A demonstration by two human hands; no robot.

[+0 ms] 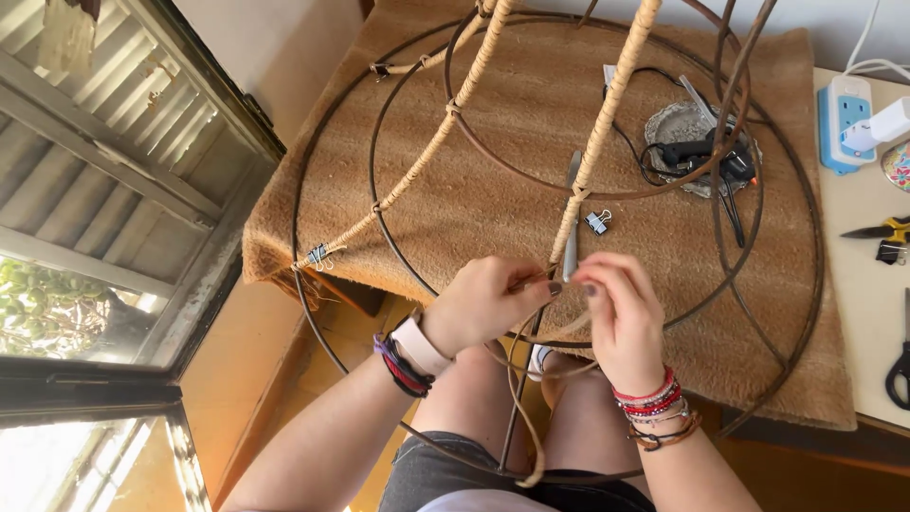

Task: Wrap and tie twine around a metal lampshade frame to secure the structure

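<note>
A brown woven mat (531, 123) filled the upper middle of the frame, draped over a table. On it stood one large dark wire frame (313, 313) of concentric rings and ribs, reaching from the top edge down to the person's lap. Two of its ribs (616, 90) were already wrapped in pale cane. Three binder clips showed: one at the left rim (318, 254), one near the centre (597, 222), one at the upper left ring (380, 69). One black glue gun (706, 154) lay in a dish at upper right.

At lower centre, the left hand (488, 301) was curled, pinching a loose strip of cane (523, 417) against the wrapped rib; the right hand (621, 313) pinched the same strip just beside it, fingertips nearly touching. The strip looped down between the knees.

On the white surface at right lay one blue power strip (844, 121), one pair of yellow-handled pliers (882, 229) and one pair of black scissors (900, 365).
</note>
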